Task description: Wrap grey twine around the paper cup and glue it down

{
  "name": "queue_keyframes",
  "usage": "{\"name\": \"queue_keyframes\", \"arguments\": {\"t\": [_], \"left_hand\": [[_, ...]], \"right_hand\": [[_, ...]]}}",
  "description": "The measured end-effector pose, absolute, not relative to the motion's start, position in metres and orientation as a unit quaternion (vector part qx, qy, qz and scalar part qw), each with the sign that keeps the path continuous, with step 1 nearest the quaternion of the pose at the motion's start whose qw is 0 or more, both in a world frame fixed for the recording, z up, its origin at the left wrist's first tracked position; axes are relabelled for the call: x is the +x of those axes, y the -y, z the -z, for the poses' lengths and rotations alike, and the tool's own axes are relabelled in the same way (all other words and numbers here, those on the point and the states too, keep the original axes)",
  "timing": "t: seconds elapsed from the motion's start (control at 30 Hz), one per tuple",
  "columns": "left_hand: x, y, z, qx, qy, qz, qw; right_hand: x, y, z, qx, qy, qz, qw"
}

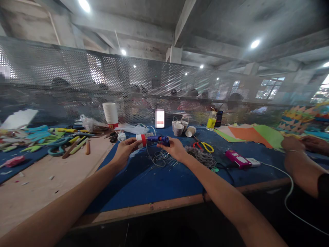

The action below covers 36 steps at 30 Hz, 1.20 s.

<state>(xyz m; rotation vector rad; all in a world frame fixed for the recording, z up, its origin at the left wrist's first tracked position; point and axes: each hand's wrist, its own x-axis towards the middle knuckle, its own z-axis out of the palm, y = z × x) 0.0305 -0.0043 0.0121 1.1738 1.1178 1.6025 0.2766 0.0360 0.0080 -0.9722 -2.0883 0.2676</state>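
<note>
Between the fingers of my left hand [128,150] is a white paper cup [140,140] with a red band, lying on its side in the air. My right hand [174,148] grips a blue hot glue gun [157,139], its nozzle pointing left at the cup's red band. Whether the nozzle touches the cup I cannot tell. Beneath both hands, thin grey cord [160,157] lies loosely on the blue table mat [123,192]. A bundle of grey cord [202,156] sits just right of my right hand.
Behind stand a cup stack [110,113], a lit phone [159,118], wrapped cups [178,127] and a yellow-labelled bottle [211,120]. Scissors [205,146] and a magenta box [238,159] lie rightward. Tools and paper scraps cover the left. A co-worker's arm [299,168] reaches in from the right.
</note>
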Motion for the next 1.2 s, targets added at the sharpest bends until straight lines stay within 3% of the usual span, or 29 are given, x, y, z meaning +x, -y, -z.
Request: {"name": "queue_keyframes", "arguments": {"t": [1.2], "left_hand": [[0.0276,0.0015,-0.0117,0.455,-0.455,-0.635,0.426]], "right_hand": [[0.2773,-0.0395,-0.0053,-0.397,0.829,-0.079,0.385]]}}
